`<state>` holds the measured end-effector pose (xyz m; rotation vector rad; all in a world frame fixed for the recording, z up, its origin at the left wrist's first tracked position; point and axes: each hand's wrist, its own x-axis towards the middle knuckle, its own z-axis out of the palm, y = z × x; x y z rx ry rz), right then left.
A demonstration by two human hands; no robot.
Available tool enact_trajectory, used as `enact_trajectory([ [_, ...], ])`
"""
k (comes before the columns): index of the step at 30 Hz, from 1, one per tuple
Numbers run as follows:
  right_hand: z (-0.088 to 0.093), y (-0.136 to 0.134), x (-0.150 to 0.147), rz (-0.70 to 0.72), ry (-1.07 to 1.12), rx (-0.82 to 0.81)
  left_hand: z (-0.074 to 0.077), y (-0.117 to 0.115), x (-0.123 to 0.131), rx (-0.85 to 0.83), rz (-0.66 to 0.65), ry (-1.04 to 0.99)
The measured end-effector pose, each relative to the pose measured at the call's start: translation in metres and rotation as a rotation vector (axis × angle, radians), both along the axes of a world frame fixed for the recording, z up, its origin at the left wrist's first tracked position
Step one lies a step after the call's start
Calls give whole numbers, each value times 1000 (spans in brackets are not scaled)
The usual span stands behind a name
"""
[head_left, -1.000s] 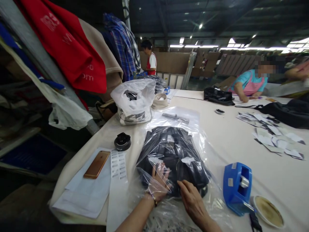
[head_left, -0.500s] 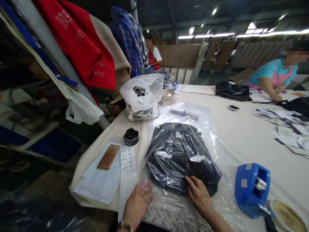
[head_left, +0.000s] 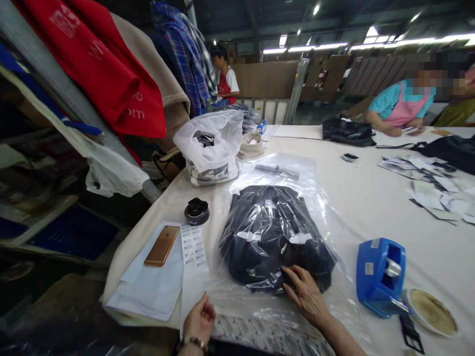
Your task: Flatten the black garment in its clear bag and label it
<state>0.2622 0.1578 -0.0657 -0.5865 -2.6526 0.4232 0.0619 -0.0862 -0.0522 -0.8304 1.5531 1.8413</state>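
A black bag (head_left: 256,257) lies inside a clear plastic bag (head_left: 330,198) on the table in front of me. My right hand (head_left: 306,296) rests on the near side of it, fingers stretched over the plastic and thumb apart. At the table's near edge, my left hand (head_left: 200,319) has its fingers curled in toward the thumb, by the lower end of a strip of barcode labels (head_left: 195,249) and the plastic's near left corner. Whether anything thin is between those fingers cannot be made out.
Left lie a gold phone (head_left: 162,245) on white paper (head_left: 143,291) and a black tape roll (head_left: 197,211). A blue tape dispenser (head_left: 380,277) and a round tub (head_left: 432,311) stand right. Behind is a white plastic bag (head_left: 210,143). A person (head_left: 397,106) works across the table.
My left hand has gone from palm up with spread fingers to curled fingers, drawing slightly down and left. The right hand stays on the bagged black bag. The view has shifted a little.
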Motion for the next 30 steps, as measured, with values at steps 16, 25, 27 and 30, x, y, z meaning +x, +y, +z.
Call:
enact_trajectory([
  [16,0,-1,-1,-34,15,-24,0,14,-13,-463,-586,634],
  [25,6,0,3,-4,-27,-117,-14,-31,-21,-720,-780,870],
  [27,7,-1,3,-7,-29,-132,-8,-34,-28,-836,-785,1048],
  [30,7,-2,2,-15,-29,-144,18,-18,-31,-852,-791,1545],
])
